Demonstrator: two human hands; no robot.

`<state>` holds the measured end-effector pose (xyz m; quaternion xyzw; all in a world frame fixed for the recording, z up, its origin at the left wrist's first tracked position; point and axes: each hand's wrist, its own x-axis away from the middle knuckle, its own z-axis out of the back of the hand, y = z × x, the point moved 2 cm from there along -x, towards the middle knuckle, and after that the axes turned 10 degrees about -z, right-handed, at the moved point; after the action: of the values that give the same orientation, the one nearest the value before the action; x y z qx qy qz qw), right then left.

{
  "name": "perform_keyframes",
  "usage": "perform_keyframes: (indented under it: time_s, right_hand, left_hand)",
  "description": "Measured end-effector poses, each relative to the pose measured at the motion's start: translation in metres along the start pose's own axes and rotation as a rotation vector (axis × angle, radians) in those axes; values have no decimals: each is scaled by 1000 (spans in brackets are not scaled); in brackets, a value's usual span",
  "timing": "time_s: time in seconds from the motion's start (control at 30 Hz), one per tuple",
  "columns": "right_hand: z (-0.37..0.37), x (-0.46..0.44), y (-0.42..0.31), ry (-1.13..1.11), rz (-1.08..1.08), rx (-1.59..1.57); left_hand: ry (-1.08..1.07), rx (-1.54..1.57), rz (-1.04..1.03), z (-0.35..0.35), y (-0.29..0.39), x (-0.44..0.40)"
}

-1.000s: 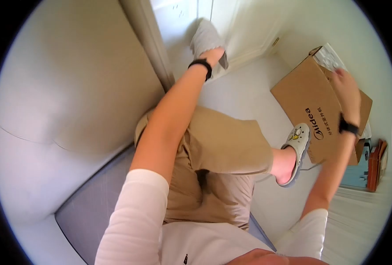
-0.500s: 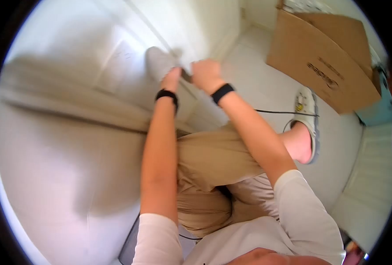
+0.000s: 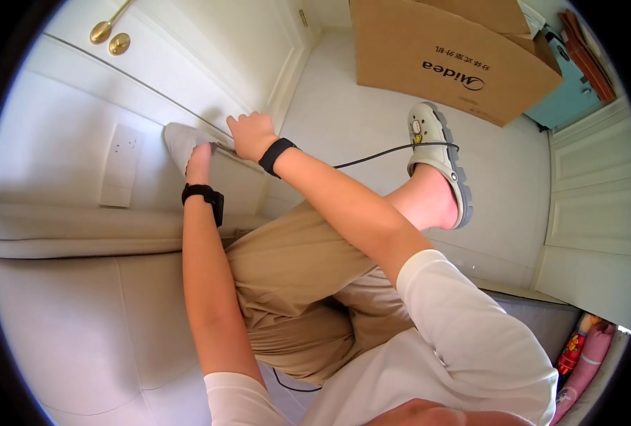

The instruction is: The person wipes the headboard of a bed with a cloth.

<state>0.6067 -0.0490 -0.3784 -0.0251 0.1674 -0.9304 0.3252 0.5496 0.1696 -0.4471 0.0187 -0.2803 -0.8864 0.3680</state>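
Note:
A grey fabric item (image 3: 182, 144) covers the fingers of my left hand (image 3: 199, 160), beside the white cabinet front; how those fingers lie is hidden. Just to the right is my right hand (image 3: 253, 135), its fingers curled closed next to a dark edge of the item. What it pinches is too small to make out. Both wrists wear black bands. Tan trousers (image 3: 301, 263) cover my bent legs below the hands.
A brown Midea carton (image 3: 450, 67) stands at the upper right, beside a light-blue case (image 3: 567, 96). One foot wears a grey clog (image 3: 436, 138), with a black cable (image 3: 372, 155) across it. A wall socket (image 3: 121, 165) is left of the grey item.
My right hand has come from near the carton over to the grey item beside my left hand. The view has turned, bringing the socket and gold handle into sight.

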Motion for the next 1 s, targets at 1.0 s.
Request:
perform_keyframes:
  time_s: [1.0]
  right_hand:
    - [2, -6, -1, 23, 129, -286]
  left_hand:
    - [568, -358, -241, 64, 95, 71]
